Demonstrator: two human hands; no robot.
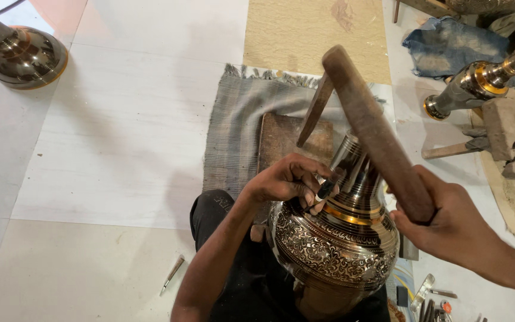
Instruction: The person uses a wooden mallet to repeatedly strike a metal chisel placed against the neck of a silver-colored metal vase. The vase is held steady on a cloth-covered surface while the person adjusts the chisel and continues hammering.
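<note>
A round metal vase [335, 238] with engraved floral bands and a shiny neck lies tilted in my lap. My left hand [287, 179] pinches a small metal chisel [325, 189] against the vase's shoulder, just below the neck. My right hand [448, 223] grips the wooden handle of a hammer [377, 131], raised above the vase. The hammer's dark metal head [315, 110] points down toward the board behind the vase.
A grey fringed cloth [239, 119] and a wooden board [281, 137] lie on the tiled floor ahead. Another metal vase [22, 53] rests at top left, a third [478, 83] at right among stone blocks. Loose chisels [172, 275] lie on the floor.
</note>
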